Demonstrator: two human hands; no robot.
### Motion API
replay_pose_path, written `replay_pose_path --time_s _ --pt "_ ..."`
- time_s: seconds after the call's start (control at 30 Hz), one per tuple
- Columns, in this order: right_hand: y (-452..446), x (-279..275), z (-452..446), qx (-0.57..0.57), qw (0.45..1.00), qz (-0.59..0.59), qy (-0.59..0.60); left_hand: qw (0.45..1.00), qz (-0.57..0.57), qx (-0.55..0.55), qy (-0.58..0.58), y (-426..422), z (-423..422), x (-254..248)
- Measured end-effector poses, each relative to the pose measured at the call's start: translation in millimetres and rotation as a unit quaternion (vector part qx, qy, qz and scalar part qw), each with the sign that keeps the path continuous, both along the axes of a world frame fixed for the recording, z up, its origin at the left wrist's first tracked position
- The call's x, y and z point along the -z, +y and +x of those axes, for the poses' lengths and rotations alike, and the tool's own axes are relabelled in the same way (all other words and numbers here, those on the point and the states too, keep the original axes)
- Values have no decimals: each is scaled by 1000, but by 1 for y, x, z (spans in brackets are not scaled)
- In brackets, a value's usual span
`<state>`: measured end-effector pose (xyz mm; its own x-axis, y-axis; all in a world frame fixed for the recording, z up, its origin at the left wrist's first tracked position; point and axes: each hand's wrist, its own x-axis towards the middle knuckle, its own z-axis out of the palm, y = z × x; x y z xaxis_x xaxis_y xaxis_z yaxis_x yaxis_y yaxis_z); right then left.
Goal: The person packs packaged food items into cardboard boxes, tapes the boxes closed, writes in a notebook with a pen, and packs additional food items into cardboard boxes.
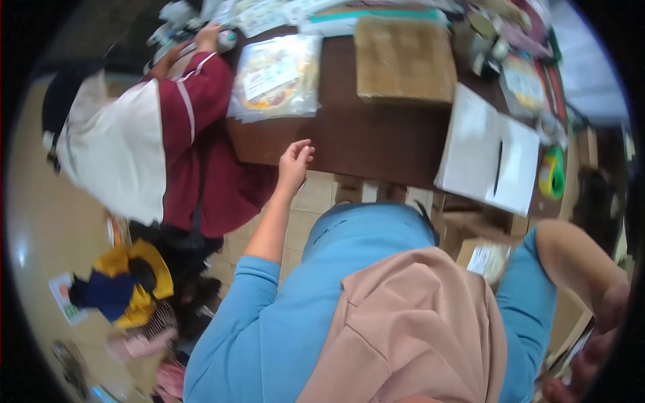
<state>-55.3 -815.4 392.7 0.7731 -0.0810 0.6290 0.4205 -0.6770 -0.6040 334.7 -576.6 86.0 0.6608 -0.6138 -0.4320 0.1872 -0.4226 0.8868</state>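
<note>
My left hand hovers at the front edge of the brown table, its fingers loosely bent and apart with nothing in them. Just beyond it lies a stack of clear plastic packs with white labels and orange-yellow contents. My right hand is raised close to the camera at the lower right edge. It is blurred and partly cut off, so its grip cannot be made out. Nearest to that arm, below the table, is a cardboard box with a clear-wrapped pack in it.
A taped carton stands at the table's back. An open notebook with a pen lies at the right, beside a green-yellow tape roll. Another person in a maroon garment works at the left. Bags and clothes lie on the floor.
</note>
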Motion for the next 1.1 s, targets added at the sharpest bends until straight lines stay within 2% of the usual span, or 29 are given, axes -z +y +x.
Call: replay_pose_path --time_s 0.1,0.23,0.3,0.4,0.5,0.53,0.63,0.7,0.73,0.8,0.83,0.9,0.97,1.0,1.03,1.07,1.1 --pt "75 -24 31 -51 999 -7 8 993 32 110 13 3 7 6" --pt "152 -42 55 -11 999 -6 35 960 35 273 56 18 -3 21" --pt "191 -54 62 44 997 -10 62 930 80 347 91 24 -4 37" --pt "244 -69 59 127 988 -7 88 884 86 439 136 31 -7 52" --pt "291 -87 45 211 973 -1 95 834 128 514 152 23 -19 50" --pt "308 -93 38 243 965 1 96 813 116 552 147 22 -20 65" --pt "347 -103 2 373 924 15 87 765 119 615 148 -3 -59 42" --pt "372 -88 -44 509 856 52 66 745 116 644 130 -24 -91 31" --pt "380 -69 -77 599 795 75 65 734 81 666 110 -35 -108 30" --pt "386 -20 -109 773 626 97 47 719 27 689 85 -47 -138 17" --pt "387 9 -117 850 517 94 31 717 6 693 79 -51 -153 5" --pt "402 53 -151 879 415 234 -5 716 15 694 74 -52 -182 -2" --pt "430 102 -195 866 397 300 -51 704 24 705 82 -50 -200 7" --pt "441 126 -208 866 363 335 -71 682 36 728 57 -51 -205 23" --pt "449 148 -222 865 335 363 -91 685 49 725 53 -48 -212 35" --pt "456 172 -235 863 308 386 -103 708 70 696 96 -43 -216 55" --pt "460 195 -245 858 282 413 -114 708 64 700 71 -36 -227 50"
